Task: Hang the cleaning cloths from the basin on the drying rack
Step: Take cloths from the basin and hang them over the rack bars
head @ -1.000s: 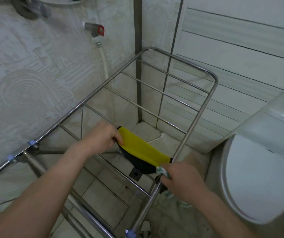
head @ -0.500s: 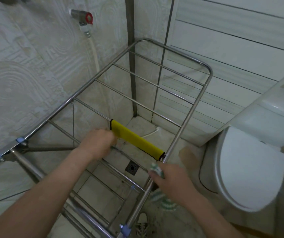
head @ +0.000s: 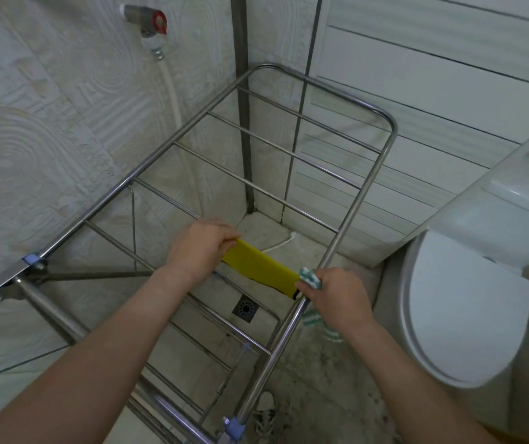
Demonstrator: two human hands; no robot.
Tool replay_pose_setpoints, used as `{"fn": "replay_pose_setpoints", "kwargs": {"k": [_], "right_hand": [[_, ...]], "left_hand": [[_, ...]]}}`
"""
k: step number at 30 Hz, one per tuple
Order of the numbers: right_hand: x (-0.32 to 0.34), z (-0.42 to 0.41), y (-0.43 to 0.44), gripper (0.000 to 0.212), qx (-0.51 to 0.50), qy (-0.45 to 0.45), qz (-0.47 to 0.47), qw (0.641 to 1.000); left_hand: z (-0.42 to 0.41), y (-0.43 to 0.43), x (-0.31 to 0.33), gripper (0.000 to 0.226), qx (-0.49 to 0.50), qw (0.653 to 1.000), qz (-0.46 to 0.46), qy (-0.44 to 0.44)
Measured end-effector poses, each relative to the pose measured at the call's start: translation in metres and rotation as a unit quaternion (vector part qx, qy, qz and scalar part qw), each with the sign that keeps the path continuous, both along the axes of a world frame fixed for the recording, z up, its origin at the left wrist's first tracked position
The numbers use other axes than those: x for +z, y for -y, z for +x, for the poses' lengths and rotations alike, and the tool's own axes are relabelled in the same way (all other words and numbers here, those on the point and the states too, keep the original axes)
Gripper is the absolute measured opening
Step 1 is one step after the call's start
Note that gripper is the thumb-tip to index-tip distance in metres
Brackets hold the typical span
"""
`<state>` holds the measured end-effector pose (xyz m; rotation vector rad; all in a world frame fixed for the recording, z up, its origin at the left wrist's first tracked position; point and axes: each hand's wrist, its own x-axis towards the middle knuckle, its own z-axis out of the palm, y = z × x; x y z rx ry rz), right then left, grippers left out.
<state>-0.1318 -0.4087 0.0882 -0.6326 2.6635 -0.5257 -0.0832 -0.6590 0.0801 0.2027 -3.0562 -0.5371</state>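
Yellow cloth now flat over one drying rack, left hand grasping it, right hand clutching one green-white cloth.

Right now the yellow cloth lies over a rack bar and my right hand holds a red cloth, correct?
No: in the head view the right hand holds a green and white cloth, not red. The yellow cloth is over a rack bar.

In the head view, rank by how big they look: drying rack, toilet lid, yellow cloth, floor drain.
1. drying rack, largest
2. toilet lid
3. yellow cloth, folded over a bar
4. floor drain, smallest
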Motion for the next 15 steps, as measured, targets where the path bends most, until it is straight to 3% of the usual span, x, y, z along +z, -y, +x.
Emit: {"fn": "replay_pose_setpoints", "kwargs": {"k": [3, 8, 11, 15], "right_hand": [[0.001, -0.002, -0.006, 0.035, 0.046, -0.032, 0.047, 0.997], [0.004, -0.004, -0.005, 0.031, 0.039, -0.022, 0.031, 0.999], [0.002, 0.004, -0.004, 0.023, 0.073, -0.078, 0.059, 0.992], [-0.014, 0.016, -0.008, 0.020, 0.048, -0.113, -0.043, 0.992]], "left_hand": [[0.002, 0.005, -0.001, 0.022, 0.017, 1.000, 0.001, -0.011], [0.000, 0.008, 0.003, 0.017, 0.027, 1.000, -0.013, -0.001], [-0.004, 0.008, 0.005, 0.017, 0.028, 0.999, -0.017, 0.016], [-0.006, 0.006, 0.008, 0.018, 0.039, 0.998, -0.028, 0.050]]}}
